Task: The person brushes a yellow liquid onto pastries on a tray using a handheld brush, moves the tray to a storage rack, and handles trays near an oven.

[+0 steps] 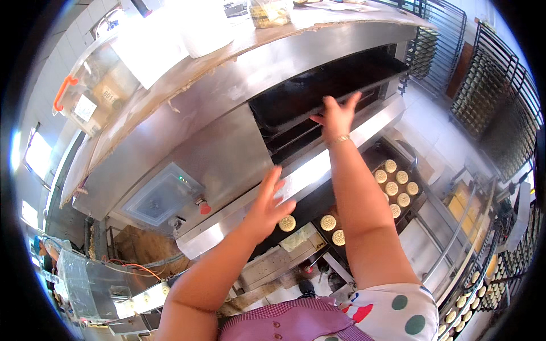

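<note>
Oven point(227, 108) cavity dark; right hand point(336, 116) hides tray edge.

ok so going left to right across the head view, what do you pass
orange handle → clear control panel cover → red knob → left hand → right hand → tray of round pastries → dark racks

Both bare forearms rise from the lower edge and extend upward. The right hand point(336, 116) is raised highest, arm nearly straight, fingers spread and grip open, with a thin band at the wrist. The left hand point(268, 206) sits lower, elbow bent, palm facing forward, fingers splayed, grip open and holding nothing.
</note>
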A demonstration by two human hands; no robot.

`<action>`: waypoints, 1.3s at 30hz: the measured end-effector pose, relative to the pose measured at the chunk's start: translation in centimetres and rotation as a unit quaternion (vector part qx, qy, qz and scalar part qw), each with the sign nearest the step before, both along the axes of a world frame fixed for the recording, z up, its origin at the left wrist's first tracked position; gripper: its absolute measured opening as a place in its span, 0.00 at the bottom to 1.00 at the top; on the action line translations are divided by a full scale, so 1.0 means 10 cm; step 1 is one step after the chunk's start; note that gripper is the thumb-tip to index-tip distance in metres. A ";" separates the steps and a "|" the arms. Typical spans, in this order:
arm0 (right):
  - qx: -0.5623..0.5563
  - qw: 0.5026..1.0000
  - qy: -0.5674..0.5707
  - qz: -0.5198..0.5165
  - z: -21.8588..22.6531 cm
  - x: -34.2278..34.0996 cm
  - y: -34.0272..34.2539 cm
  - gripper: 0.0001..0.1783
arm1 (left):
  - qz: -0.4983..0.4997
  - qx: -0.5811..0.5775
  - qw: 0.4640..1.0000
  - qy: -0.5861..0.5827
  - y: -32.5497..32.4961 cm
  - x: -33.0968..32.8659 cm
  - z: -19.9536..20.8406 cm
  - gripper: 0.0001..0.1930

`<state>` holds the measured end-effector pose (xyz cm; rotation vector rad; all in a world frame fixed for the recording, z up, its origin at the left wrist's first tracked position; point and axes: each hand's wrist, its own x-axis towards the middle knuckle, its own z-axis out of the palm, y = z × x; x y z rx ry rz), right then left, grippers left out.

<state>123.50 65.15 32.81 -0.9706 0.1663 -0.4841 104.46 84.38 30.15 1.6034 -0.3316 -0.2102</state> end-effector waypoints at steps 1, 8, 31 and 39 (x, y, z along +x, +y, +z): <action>0.009 1.000 0.000 0.021 0.08 0.10 0.09 0.52 | 0.002 0.039 0.999 0.006 0.12 -0.12 -0.10 0.42; -0.069 0.981 0.100 0.151 0.26 0.87 0.16 0.53 | 0.109 0.077 0.984 0.115 0.82 -0.93 -0.47 0.43; -0.247 0.854 0.272 0.367 -1.17 -5.96 -1.04 0.22 | 0.074 0.118 0.979 0.150 0.46 -5.43 -2.02 0.29; -0.382 0.758 0.281 0.447 -1.98 -8.38 -1.56 0.22 | 0.043 0.258 0.916 0.305 0.01 -7.72 -2.77 0.29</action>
